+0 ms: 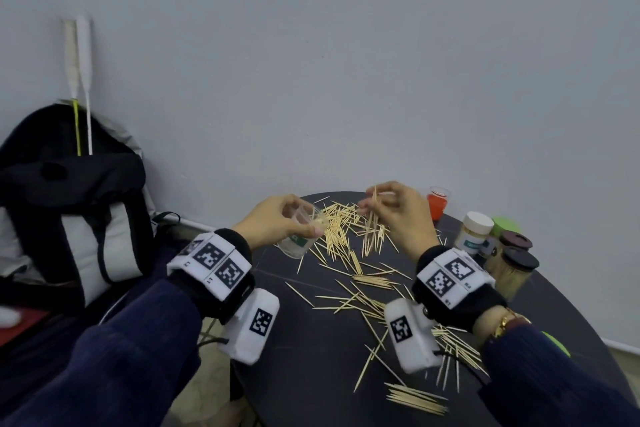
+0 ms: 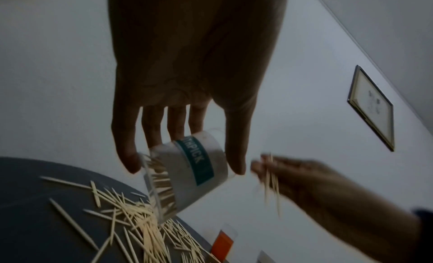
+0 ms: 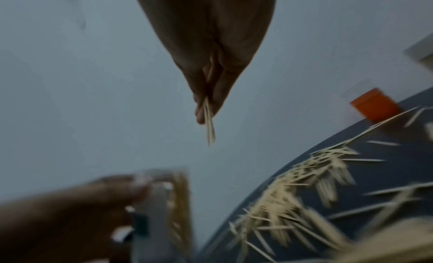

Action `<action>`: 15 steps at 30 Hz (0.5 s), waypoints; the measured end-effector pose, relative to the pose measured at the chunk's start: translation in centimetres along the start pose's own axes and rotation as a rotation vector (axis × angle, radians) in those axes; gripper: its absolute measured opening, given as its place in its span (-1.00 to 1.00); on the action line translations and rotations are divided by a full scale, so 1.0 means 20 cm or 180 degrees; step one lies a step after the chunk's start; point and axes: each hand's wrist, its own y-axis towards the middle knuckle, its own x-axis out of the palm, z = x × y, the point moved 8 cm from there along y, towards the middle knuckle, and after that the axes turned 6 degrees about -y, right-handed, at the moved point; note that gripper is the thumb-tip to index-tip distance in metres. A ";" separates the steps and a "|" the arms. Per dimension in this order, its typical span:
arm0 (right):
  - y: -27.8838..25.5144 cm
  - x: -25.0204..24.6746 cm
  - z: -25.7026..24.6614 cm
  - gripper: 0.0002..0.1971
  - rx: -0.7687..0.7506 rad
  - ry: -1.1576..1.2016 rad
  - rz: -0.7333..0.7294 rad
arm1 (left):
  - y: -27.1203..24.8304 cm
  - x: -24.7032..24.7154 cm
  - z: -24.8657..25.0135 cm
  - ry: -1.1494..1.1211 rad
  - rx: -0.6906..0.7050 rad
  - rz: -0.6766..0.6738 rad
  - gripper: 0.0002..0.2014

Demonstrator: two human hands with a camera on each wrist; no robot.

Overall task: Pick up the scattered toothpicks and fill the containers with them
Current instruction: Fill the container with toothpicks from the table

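My left hand grips a clear toothpick container with a teal label, tilted above the table's far left edge, its mouth toward the right hand. Toothpicks lie inside the container. My right hand pinches a small bunch of toothpicks just right of the container, held above the pile; the bunch sticks out past the fingertips. Scattered toothpicks cover the dark round table, thickest below both hands.
At the table's right edge stand an orange-filled clear cup, a white-lidded jar, two dark-lidded jars of toothpicks and a green lid. A black and grey backpack sits to the left. The wall is close behind.
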 end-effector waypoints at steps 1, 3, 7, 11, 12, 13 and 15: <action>0.01 -0.02 -0.05 -0.87 -0.0050 0.0237 0.0142 | 0.00 0.03 0.00 0.0021 0.0009 -0.0078 -0.54; 0.03 -0.03 -0.14 -0.87 -0.0149 0.0702 0.0335 | -0.01 0.07 0.02 0.0094 0.0046 -0.0194 -0.51; 0.04 0.05 -0.22 -0.89 -0.0246 0.0992 0.0384 | -0.01 0.10 0.04 0.0045 0.0065 -0.0326 -0.53; 0.00 0.20 -0.20 -0.90 -0.0278 0.0911 0.0123 | -0.02 0.08 0.04 -0.0255 0.0026 -0.0329 -0.53; -0.01 0.23 -0.19 -0.90 -0.0276 0.0881 0.0066 | -0.02 0.08 0.03 -0.0300 0.0017 -0.0323 -0.53; -0.01 0.25 -0.18 -0.89 -0.0279 0.0822 0.0027 | -0.03 0.07 0.03 -0.0341 0.0011 -0.0316 -0.53; -0.03 0.28 -0.17 -0.88 -0.0317 0.0721 -0.0041 | -0.04 0.04 0.02 -0.0405 -0.0008 -0.0295 -0.55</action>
